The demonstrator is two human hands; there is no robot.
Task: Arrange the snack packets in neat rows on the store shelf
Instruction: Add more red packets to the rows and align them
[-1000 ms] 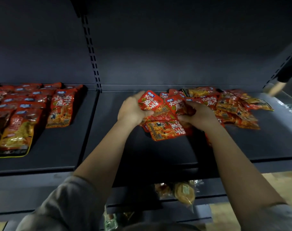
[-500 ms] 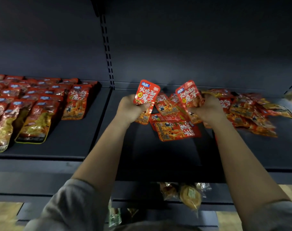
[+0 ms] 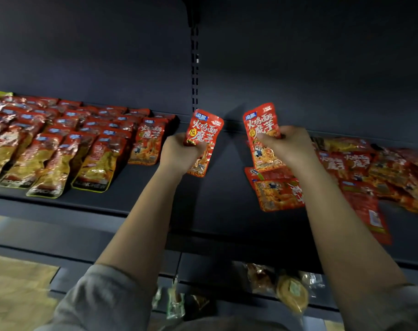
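Landmark: the slotted black metal upright (image 3: pixel 195 68) in the shelf's back wall; all places below are taken from it.
Left hand: the left hand (image 3: pixel 179 152), just below and a little left of the upright, grips one glossy red foil snack packet with white lettering (image 3: pixel 203 139) by its lower half, held upright above the shelf.
Right hand: the right hand (image 3: pixel 288 144), below and right of the upright, pinches a second red foil packet of the same print (image 3: pixel 262 134); there may be another packet behind it, but blur keeps me from telling.
Sorted rows: left of the upright, the overlapping rows of red and yellow foil packets (image 3: pixel 67 142) lie flat on the dark grey metal shelf (image 3: pixel 136 187), the nearest row ending just left of the left hand.
Loose pile: right of the upright, the jumbled heap of red packets (image 3: pixel 370 173) sprawls toward the shelf's front lip, one hanging close to the edge.
Risk, slip: slick foil held only at one end could slide from either grip and fall to the lower shelf with the clear-wrapped round pastries (image 3: pixel 291 292).
Risk, rows: setting a packet down skewed, or brushing the last row with the forearm, would likely shove the overlapped packets out of line.
Risk, pile: the right forearm crosses over the heap, so a careless pull could drag the edge packet off.
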